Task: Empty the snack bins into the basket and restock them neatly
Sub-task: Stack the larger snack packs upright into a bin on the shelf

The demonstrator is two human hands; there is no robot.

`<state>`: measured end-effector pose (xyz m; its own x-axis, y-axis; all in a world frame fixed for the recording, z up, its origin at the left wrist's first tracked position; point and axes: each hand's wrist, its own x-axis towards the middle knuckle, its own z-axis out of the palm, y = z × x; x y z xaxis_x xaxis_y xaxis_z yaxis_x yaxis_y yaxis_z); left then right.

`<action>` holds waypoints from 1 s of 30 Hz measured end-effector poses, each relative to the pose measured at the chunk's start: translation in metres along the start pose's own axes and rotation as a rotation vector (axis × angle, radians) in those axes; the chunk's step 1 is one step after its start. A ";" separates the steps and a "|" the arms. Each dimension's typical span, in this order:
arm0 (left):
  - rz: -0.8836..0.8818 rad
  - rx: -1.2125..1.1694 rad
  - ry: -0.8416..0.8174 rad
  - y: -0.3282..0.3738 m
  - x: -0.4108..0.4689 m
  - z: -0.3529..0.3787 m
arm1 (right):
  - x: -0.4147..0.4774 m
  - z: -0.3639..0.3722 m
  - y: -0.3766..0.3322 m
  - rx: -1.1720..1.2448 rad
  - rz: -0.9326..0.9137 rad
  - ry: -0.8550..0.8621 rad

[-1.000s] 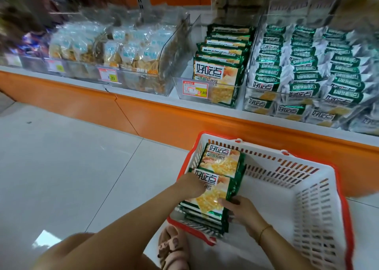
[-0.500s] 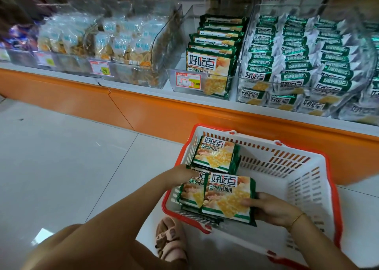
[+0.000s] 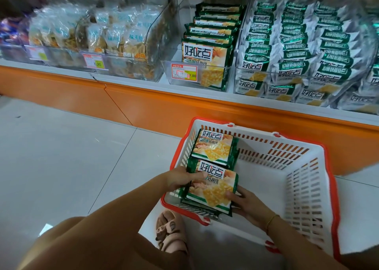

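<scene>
A white basket with an orange rim [image 3: 303, 189] stands on the floor below the shelf. At its left end lie two stacks of green-edged cracker packs: a far stack [image 3: 214, 147] and a near stack [image 3: 213, 189]. My left hand [image 3: 181, 178] grips the near stack at its upper left corner, fingers curled over the top pack. My right hand [image 3: 245, 205] holds the stack's lower right corner from the side. On the shelf, a clear bin [image 3: 184, 76] holds a row of the same packs [image 3: 207, 54] standing upright along its right side.
A clear bin of small silver-green cracker packets [image 3: 303, 50] stands to the right of it. Bins of clear-bagged snacks [image 3: 114, 38] stand to its left. An orange panel [image 3: 153, 107] runs under the shelf. My sandalled foot [image 3: 171, 231] is beside the basket's near corner.
The pack my right hand held apart to the right half a second ago now lies on top of the near stack. Both hands have closed in on that stack.
</scene>
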<state>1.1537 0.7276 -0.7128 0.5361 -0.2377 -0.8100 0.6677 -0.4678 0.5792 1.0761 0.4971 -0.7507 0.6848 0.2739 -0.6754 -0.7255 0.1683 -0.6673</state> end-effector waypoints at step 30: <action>0.482 0.672 0.089 0.025 -0.064 0.016 | -0.002 0.014 -0.080 -1.197 -0.306 -0.217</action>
<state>1.1276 0.7180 -0.6480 0.7419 -0.4874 -0.4606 -0.0815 -0.7473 0.6595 1.1320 0.4961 -0.6912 0.7060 0.5445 -0.4528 0.0569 -0.6809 -0.7301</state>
